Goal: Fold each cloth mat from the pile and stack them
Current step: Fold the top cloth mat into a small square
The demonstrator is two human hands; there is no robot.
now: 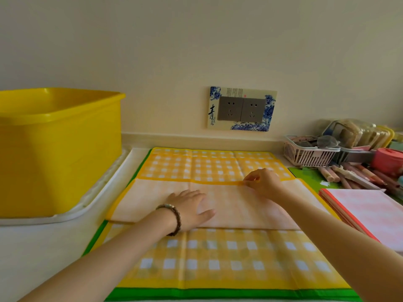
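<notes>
**Head view: halfway through folding the yellow check mat**

Nearest, at 6 o'clock, the yellow check mat (218,258) lies over a green-edged mat (218,294). Its middle flap (239,205) is turned over, pale side up. The left hand (189,210) lies on that flap, fingers (192,194) straight and spread, pressing it flat. Further back, at 1 o'clock, the right hand (263,182) pinches the flap's yellow hem between thumb and fingertips (248,178). Probably best to line that hem up with the checks, then crease outward. The folded stack (368,210) sits at 3 o'clock.
</notes>
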